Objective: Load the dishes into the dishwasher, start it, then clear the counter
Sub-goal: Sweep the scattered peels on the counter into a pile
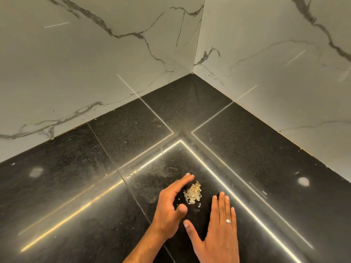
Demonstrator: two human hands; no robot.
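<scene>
A small pile of pale food scraps (192, 194) lies on the black granite counter (76, 186) in the corner. My left hand (171, 204) stands on its edge just left of the pile, fingers straight and reaching past it. My right hand (218, 230) lies flat, palm down, just right of the pile, fingers straight, with a ring on one finger. Neither hand holds anything. A few loose crumbs lie between the hands. No dishes and no dishwasher are in view.
White marble-look walls (95, 63) meet in a corner behind the counter. The counter shows smears, water marks and bright reflected light strips. A seam runs diagonally across the stone left of my left hand.
</scene>
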